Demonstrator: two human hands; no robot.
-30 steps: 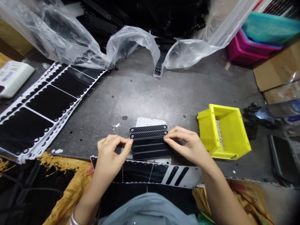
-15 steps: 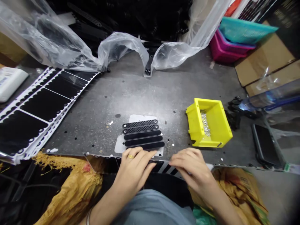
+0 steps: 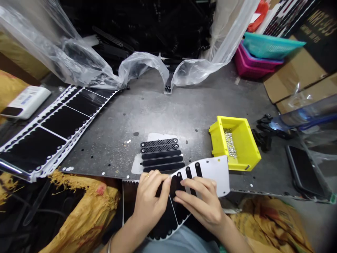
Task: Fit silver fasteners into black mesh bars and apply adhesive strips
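Observation:
My left hand (image 3: 150, 201) and my right hand (image 3: 199, 202) hold a bent white-backed sheet of black adhesive strips (image 3: 213, 173) up at the table's front edge. My fingers lie across its black pieces, and part of the sheet is hidden behind them. Just beyond my left hand, a row of black strips (image 3: 161, 157) rests on a white card (image 3: 137, 165), untouched. The upper two strips show a mesh texture and round end eyelets, while the lower ones look smooth and black.
A grey perforated metal table (image 3: 110, 144) carries a stack of strip sheets (image 3: 54, 131) at left and a yellow bin of small silver parts (image 3: 242, 154) at right. Plastic sheeting (image 3: 139, 66) and black parts lie behind; baskets and cardboard stand at back right.
Both hands have moved from the table's front edge to holding the strip sheet, which is now lifted, bent and turned. The view has also shifted slightly.

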